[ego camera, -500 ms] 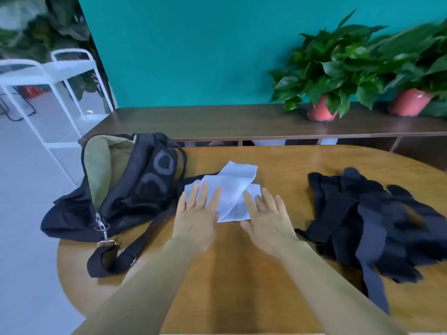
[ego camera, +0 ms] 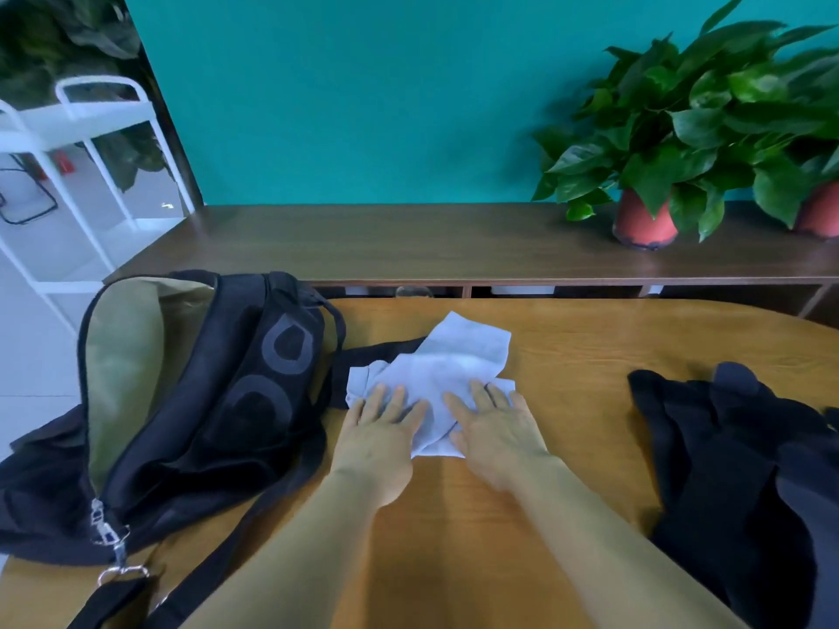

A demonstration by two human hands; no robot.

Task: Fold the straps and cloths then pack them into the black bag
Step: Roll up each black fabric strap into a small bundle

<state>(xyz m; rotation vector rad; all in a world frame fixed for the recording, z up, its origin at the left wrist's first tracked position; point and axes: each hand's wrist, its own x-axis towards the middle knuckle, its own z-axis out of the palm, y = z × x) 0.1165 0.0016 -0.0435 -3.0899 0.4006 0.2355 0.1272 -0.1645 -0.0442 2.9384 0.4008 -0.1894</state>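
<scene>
Pressing pale blue cloth (ego camera: 436,379) flat, left hand (ego camera: 379,440) and right hand (ego camera: 495,435) open | risk: we judged its far flap, overlapping the black bag (ego camera: 204,401) strap, might snag; fold could skew

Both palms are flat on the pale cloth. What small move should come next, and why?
Probably fold the light blue cloth in half: the left hand and right hand press it flat, yet it lies uneven, and the black bag gapes open beside it.

One black bag (ego camera: 190,401); one pale blue cloth (ego camera: 449,370); one heap of dark straps (ego camera: 735,456); two potted plants (ego camera: 644,220) (ego camera: 821,211); two hands (ego camera: 381,447) (ego camera: 495,438).
</scene>
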